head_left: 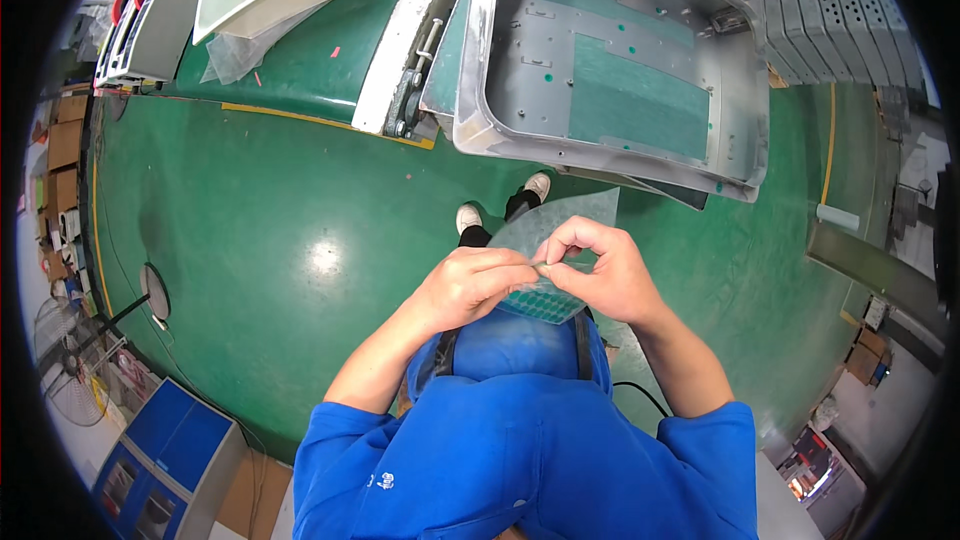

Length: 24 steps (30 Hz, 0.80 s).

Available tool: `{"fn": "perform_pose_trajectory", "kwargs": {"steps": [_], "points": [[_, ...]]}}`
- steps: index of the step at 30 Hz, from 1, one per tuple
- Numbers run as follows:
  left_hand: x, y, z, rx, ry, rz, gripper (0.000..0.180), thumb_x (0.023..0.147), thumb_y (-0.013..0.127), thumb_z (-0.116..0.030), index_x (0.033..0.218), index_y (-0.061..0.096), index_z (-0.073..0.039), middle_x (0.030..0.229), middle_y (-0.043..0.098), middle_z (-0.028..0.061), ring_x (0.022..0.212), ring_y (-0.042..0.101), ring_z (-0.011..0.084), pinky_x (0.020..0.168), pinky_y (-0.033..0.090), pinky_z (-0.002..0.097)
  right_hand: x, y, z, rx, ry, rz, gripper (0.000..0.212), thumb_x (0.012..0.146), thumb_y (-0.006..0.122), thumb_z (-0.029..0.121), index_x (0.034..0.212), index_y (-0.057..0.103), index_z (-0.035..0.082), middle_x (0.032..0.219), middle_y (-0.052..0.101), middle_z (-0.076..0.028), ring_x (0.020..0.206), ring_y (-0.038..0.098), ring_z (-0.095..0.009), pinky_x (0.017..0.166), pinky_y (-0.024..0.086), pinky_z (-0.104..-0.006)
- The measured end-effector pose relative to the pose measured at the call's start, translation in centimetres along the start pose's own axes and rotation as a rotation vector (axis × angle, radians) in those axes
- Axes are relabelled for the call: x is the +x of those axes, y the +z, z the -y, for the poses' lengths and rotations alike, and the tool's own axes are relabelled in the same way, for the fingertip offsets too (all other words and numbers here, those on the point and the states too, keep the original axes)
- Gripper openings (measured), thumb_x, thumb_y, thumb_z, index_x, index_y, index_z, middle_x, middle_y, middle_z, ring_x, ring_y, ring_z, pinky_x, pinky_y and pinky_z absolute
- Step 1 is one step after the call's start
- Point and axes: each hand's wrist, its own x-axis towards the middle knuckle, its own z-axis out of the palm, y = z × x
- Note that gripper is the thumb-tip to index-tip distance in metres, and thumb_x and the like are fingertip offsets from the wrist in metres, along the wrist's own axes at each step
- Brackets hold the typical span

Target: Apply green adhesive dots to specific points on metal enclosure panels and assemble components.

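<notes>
A translucent plastic sheet [592,208] is held up in front of my body, over my lap. Its lower part carries rows of small green round pieces [548,304]. My left hand [478,285] is closed, thumb and fingers pinching the sheet from the left. From the right, my right hand [603,270] pinches at the same spot, thumb against forefinger. The fingertips of both hands nearly meet there. Whatever small piece lies between the fingertips is too small to make out.
Ahead to the right stands a large open grey metal housing [610,157]. A green-topped workbench [310,65] at the far left bears a white tray [290,2] with a green dotted sheet. A pedestal fan [155,292] and a blue-and-white cabinet [180,435] are at left.
</notes>
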Motion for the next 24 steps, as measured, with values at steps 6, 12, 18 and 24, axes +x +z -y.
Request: {"fn": "perform_pose_trajectory", "kwargs": {"steps": [6,12,18,24], "points": [[-0.1,-0.5,0.2,0.021,0.004,0.018,0.021,0.064,0.062,0.005,0.083,0.060,-0.004,0.079,0.061,0.0081,0.068,0.062,0.0234,0.055,0.049,0.0298,0.1,0.3,0.0,0.031,0.037,-0.035,0.004,0.076,0.057,0.000,0.079,0.056,0.002,0.080,0.060,-0.005,0.078,0.058,-0.011,0.071,0.045,-0.0246],[-0.5,-0.2,0.6,-0.051,-0.135,-0.016,0.017,0.068,0.062,0.003,0.084,0.059,-0.002,0.078,0.060,0.0095,0.067,0.060,0.0242,0.056,0.048,0.0302,0.3,0.9,-1.0,-0.475,-0.412,-0.189,0.005,0.075,0.058,0.000,0.079,0.055,0.002,0.085,0.061,-0.008,0.081,0.058,-0.016,0.075,0.043,-0.0270],[-2.7,0.8,1.4,-0.114,-0.341,-0.080,0.010,0.071,0.064,-0.001,0.080,0.062,-0.001,0.074,0.060,0.0088,0.068,0.060,0.0232,0.058,0.048,0.0301,4.3,-0.7,-4.1,-0.130,-0.066,-0.660,0.004,0.075,0.060,0.003,0.078,0.057,0.003,0.081,0.056,-0.005,0.070,0.051,-0.012,0.062,0.041,-0.0255],[-4.2,1.4,1.3,-0.147,-0.406,-0.087,0.008,0.071,0.064,-0.002,0.079,0.062,0.000,0.075,0.062,0.0093,0.069,0.060,0.0222,0.059,0.048,0.0296,6.1,0.4,-5.2,-0.256,-0.091,-0.833,0.005,0.075,0.063,0.007,0.079,0.060,0.006,0.076,0.051,-0.004,0.066,0.048,-0.015,0.060,0.041,-0.0274]]}}
